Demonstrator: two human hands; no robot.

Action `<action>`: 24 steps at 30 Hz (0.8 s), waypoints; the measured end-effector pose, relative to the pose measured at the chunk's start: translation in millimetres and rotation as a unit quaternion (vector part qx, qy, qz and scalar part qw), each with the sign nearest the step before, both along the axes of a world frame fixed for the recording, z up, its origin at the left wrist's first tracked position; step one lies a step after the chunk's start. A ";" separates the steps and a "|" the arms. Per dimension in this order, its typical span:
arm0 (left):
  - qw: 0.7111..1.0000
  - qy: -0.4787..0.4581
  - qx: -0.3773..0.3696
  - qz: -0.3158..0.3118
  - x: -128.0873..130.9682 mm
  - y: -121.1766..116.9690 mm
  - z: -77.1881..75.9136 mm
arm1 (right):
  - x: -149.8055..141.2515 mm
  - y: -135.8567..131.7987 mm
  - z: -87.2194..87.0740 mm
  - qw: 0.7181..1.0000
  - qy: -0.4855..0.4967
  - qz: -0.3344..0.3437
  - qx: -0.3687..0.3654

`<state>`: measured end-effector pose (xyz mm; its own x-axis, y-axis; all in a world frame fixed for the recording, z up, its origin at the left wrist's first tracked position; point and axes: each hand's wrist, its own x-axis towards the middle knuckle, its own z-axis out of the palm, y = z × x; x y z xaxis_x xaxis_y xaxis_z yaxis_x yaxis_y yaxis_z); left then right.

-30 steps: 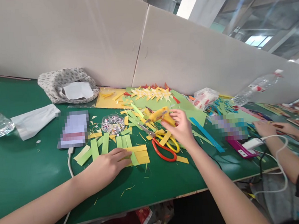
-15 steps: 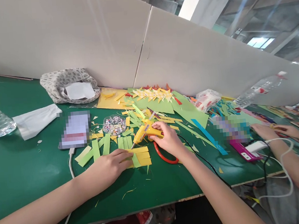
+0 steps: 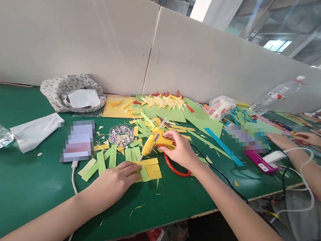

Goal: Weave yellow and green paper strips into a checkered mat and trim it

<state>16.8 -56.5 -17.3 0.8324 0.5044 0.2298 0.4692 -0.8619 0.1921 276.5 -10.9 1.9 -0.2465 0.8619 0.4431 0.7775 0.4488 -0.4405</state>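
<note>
Right hand (image 3: 180, 148) grips glue gun (image 3: 154, 139); green table (image 3: 181, 199), pale partition (image 3: 71, 38) behind.

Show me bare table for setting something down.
Widest, mostly bare: the green table between white sheet, phone and left forearm. Also mostly bare: the front stretch between left and right forearm. Crowded: around glue gun, yellow strips and red handle.
</note>
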 end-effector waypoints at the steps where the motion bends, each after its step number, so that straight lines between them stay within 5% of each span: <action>1: 1.000 0.001 0.000 0.000 0.0 0.0 0.2 | -0.9 -0.4 0.1 1.000 -0.009 0.007 -0.008; 24: 1.000 -0.007 0.000 0.004 -0.7 -0.5 1.6 | -3.2 0.6 2.2 0.999 -0.031 -0.007 0.000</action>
